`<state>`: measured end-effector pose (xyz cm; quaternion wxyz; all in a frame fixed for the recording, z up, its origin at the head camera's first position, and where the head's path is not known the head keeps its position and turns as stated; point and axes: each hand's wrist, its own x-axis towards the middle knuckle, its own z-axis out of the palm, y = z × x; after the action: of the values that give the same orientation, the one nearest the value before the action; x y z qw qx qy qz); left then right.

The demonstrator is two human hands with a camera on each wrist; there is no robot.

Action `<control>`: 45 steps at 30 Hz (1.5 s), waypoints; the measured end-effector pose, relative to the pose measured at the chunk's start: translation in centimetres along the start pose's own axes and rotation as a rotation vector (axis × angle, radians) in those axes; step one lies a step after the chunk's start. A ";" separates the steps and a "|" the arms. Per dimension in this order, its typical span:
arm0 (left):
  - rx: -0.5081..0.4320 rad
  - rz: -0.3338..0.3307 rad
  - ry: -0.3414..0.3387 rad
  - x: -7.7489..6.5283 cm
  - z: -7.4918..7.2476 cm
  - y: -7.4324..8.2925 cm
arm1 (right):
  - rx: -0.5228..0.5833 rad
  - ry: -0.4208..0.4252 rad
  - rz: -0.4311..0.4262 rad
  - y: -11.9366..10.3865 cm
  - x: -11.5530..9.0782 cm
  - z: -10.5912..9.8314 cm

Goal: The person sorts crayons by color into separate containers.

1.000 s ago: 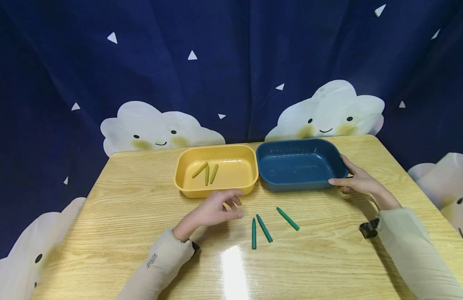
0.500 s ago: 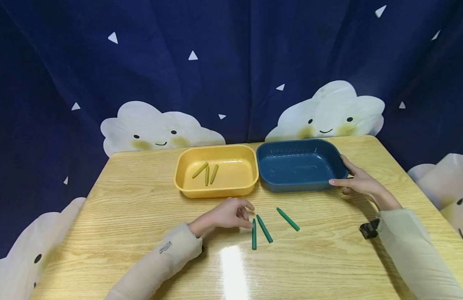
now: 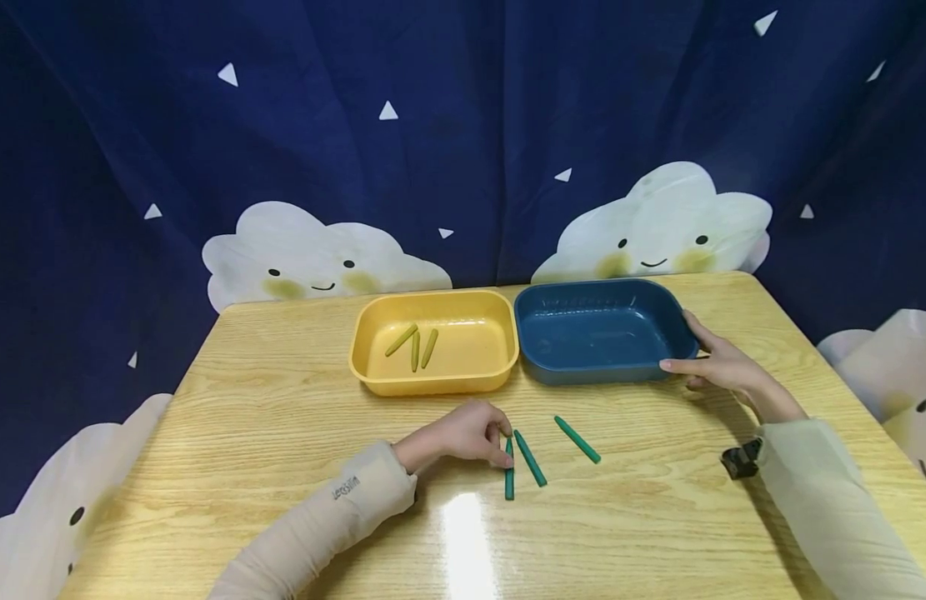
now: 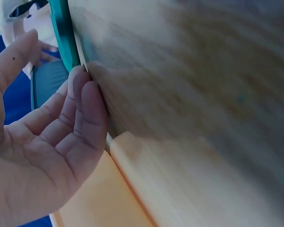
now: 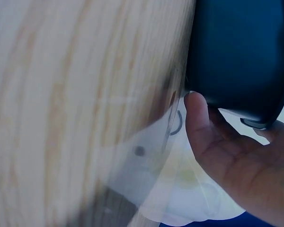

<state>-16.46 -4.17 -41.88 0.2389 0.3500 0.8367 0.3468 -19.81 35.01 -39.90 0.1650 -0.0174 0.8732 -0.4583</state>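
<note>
My left hand (image 3: 473, 433) is over the leftmost green crayon (image 3: 510, 483) on the table, thumb and index finger overlapping its upper part in the head view. In the left wrist view the left hand (image 4: 47, 127) has its fingertips right at the end of the green crayon (image 4: 64, 35), with the thumb apart from it. A second green crayon (image 3: 531, 458) lies close beside, and a third (image 3: 578, 439) slants farther right. My right hand (image 3: 721, 364) touches the right end of a blue basin (image 3: 598, 375), thumb at its front corner. In the right wrist view fingers partly hide behind the basin (image 5: 241, 56).
A yellow basin (image 3: 436, 386) with several yellow-green crayons (image 3: 414, 350) stands directly left of the blue one. Both sit toward the back of the wooden table (image 3: 267, 400). A dark blue curtain (image 3: 463, 125) printed with clouds hangs behind.
My left hand has moved right and toward me, from beside the yellow basin to the leftmost green crayon, its thumb and fingers drawing closer together. The right hand stays at the blue basin.
</note>
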 end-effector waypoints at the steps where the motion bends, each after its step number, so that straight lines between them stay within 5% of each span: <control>1: 0.014 0.001 -0.002 0.0 0.1 0.1 | -0.010 0.002 -0.001 0.0 0.0 0.0; 8: 0.139 -0.003 0.010 -0.1 0.3 0.5 | -0.020 0.004 0.003 0.3 0.2 0.0; 18: 0.171 0.004 0.003 0.0 0.4 0.7 | -0.006 0.005 0.003 0.5 0.3 0.0; 35: 0.260 0.097 -0.144 0.5 -0.4 0.2 | -0.003 0.008 0.016 0.3 0.2 0.0; 45: 0.093 0.127 -0.225 0.3 -1.0 -0.6 | 0.015 0.007 0.013 0.1 0.1 0.1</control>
<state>-17.57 -4.64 -41.80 0.2922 0.4499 0.7960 0.2805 -19.88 35.03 -40.08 0.1649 -0.0090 0.8705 -0.4637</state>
